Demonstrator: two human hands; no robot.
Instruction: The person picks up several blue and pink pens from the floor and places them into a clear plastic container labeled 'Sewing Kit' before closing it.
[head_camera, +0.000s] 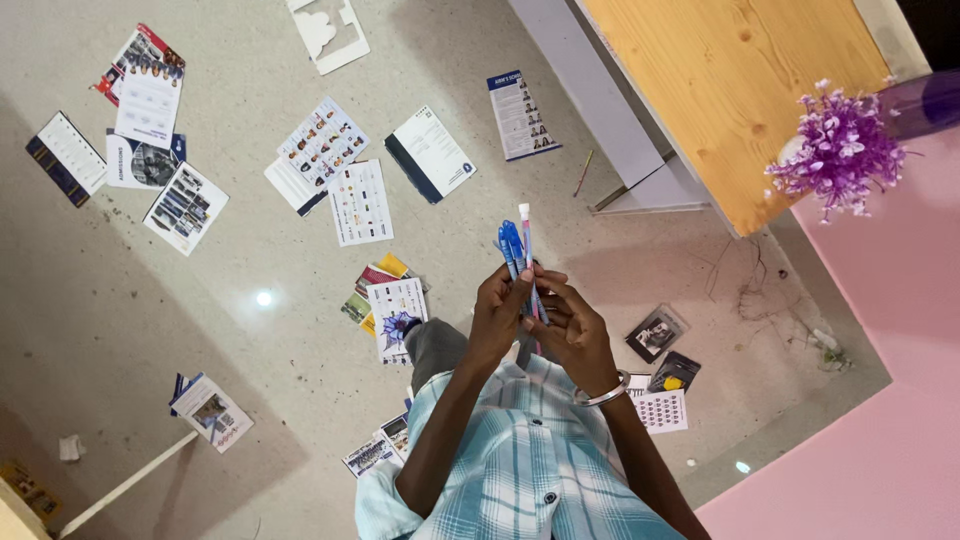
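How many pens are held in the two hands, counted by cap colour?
Slim pens with blue caps: 2
Slim pen with white cap: 1
Total: 3 visible, gripped together between the left hand and the right hand.

Open grey floor (600, 250) at three o'clock of the raised pens (518, 250), up to the wooden tabletop (720, 90). Scattered leaflets (340, 170) crowding ten o'clock. Booklet pile (392, 300) close at nine o'clock of the left hand (500, 315). Small cards (660, 350) near the right hand (572, 330) at four o'clock. Purple flowers (840, 150) at two o'clock.
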